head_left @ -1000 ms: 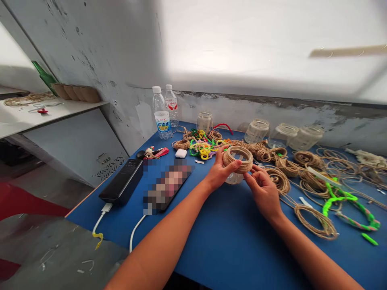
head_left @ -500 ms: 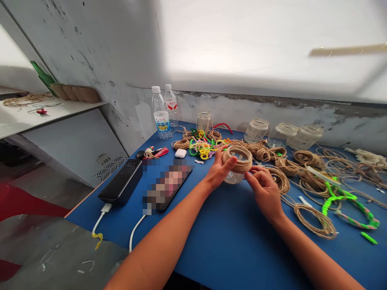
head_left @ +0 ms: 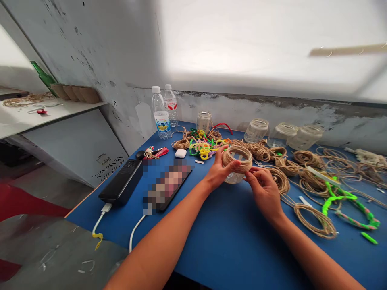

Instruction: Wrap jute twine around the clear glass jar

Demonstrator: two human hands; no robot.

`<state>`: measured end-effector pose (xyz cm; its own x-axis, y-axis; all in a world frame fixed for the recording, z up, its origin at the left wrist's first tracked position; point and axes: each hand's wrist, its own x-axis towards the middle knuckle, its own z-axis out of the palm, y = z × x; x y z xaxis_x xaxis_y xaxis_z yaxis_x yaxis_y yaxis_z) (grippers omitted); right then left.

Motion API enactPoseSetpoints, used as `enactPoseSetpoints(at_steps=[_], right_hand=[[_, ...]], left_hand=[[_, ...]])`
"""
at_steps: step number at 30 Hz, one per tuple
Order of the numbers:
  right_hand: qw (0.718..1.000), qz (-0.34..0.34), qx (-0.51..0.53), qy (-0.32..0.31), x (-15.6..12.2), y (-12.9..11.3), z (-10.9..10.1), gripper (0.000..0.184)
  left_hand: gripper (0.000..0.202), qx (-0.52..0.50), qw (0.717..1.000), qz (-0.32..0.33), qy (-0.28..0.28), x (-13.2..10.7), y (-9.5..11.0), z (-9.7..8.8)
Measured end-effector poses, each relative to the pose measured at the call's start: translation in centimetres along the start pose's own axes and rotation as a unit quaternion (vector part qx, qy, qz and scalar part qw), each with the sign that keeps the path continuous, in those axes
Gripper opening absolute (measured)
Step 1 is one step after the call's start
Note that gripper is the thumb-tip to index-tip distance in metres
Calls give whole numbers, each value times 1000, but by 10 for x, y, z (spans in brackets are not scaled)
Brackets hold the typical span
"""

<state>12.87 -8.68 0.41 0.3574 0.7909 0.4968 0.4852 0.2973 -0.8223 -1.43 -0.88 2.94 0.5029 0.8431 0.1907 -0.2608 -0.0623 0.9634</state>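
Observation:
My left hand [head_left: 220, 171] is wrapped around a glass jar [head_left: 233, 178], its thumb lying across the near side of the twine. Jute twine [head_left: 242, 166] is wound in a band about the jar's neck and upper part, while the clear lower part shows beneath. At the jar's right side my right hand [head_left: 264, 187] is closed, thumb and fingertips pinched at the lower edge of the band on the twine. The exact strand between the fingertips is mostly hidden. Behind that hand lies a loose coil of twine [head_left: 279, 181].
Twine coils [head_left: 314, 219], bright green pipe cleaners [head_left: 329, 199] and glass jars [head_left: 256, 131] spread over the blue table [head_left: 223, 241]. Left stand two plastic bottles [head_left: 161, 121], a black power bank [head_left: 122, 181], a phone [head_left: 177, 189], keys [head_left: 149, 154] and a white earbud case [head_left: 180, 153].
My left thumb has slid slightly to the right across the wound twine. The right hand stays pinched at the jar's side, nearly unmoved.

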Motion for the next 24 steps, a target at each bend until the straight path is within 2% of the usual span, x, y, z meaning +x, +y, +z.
enactPoseSetpoints(at_steps=[6, 14, 20, 24], right_hand=[[1000, 2, 3, 5, 0, 0, 0, 32], [1000, 20, 22, 3, 0, -1, -2, 33], [999, 33, 34, 12, 0, 0, -3, 31], [998, 40, 46, 7, 0, 1, -3, 31]], left_hand=[[106, 10, 999, 7, -30, -1, 2, 0], [103, 49, 997, 16, -58, 1, 1, -8], [102, -5, 997, -26, -78, -1, 7, -8], [94, -5, 997, -24, -75, 0, 5, -8]])
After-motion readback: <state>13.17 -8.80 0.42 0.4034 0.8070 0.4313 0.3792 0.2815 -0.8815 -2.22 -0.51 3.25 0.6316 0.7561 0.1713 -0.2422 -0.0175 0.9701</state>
